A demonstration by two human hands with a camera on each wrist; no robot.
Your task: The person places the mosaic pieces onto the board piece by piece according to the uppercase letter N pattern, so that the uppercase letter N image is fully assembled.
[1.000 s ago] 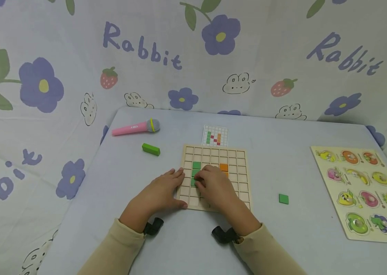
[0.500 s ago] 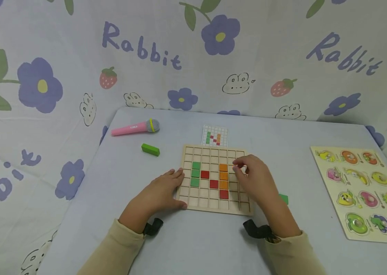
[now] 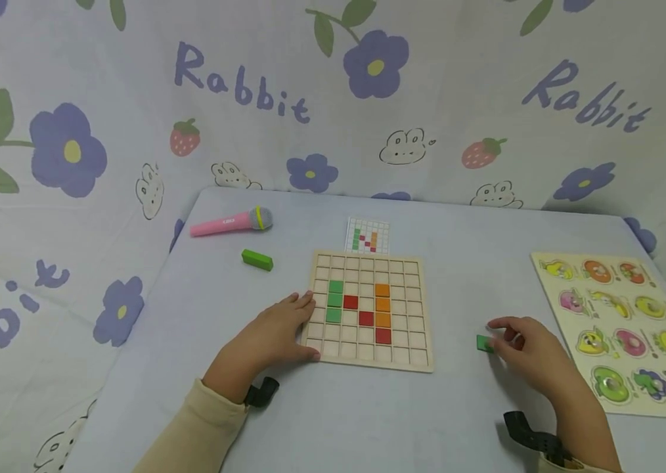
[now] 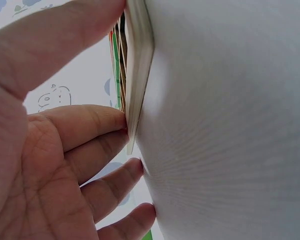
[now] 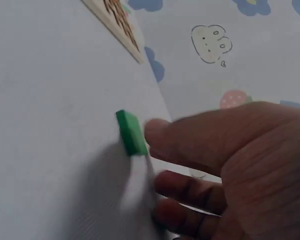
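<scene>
A wooden grid board point(image 3: 399, 326) lies flat on the table. Set in its cells are green tiles point(image 3: 335, 300) in a column, orange tiles point(image 3: 383, 305) in another, and red tiles point(image 3: 366, 318). My left hand point(image 3: 265, 335) rests along the board's left edge, fingers extended, thumb at the near corner; the left wrist view shows fingertips against its side. To the right of the board, my right hand point(image 3: 531, 351) is at a loose green tile point(image 5: 131, 134), thumb and index finger apart. The thumb tip is right beside the tile; whether it touches cannot be told.
A small pattern card point(image 3: 368, 235) lies just behind the board. Toward the back left are a pink toy microphone point(image 3: 229, 222) and a green block point(image 3: 257, 259). A fruit puzzle board point(image 3: 581, 322) occupies the right side. A printed cloth hangs behind the table.
My right hand has left the board and moved right, down to the loose green tile, uncovering the red and orange tiles. My left hand has stayed at the board's edge.
</scene>
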